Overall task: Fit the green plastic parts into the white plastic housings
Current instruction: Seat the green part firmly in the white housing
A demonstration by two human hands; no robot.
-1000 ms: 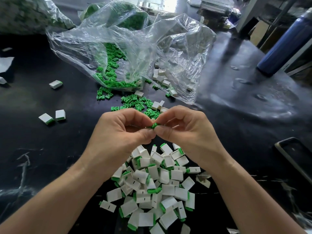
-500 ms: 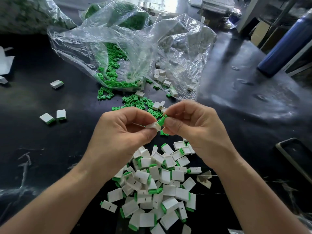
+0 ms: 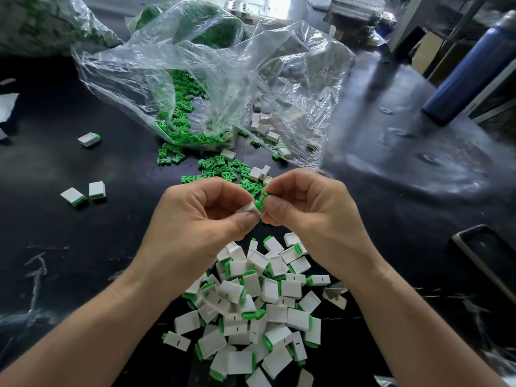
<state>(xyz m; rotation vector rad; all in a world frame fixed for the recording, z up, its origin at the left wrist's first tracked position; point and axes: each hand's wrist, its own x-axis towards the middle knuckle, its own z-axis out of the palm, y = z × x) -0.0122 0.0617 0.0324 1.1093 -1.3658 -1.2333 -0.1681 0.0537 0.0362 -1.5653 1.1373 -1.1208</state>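
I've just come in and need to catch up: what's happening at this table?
A person is assembling by hand. The left hand pinches a white housing while the right hand holds a green part at its end. Under the hands finished pieces lie piled; loose green parts spill from a bag behind.

White housing [image 3: 246,209] mostly behind left hand [image 3: 195,219] (fingertips)
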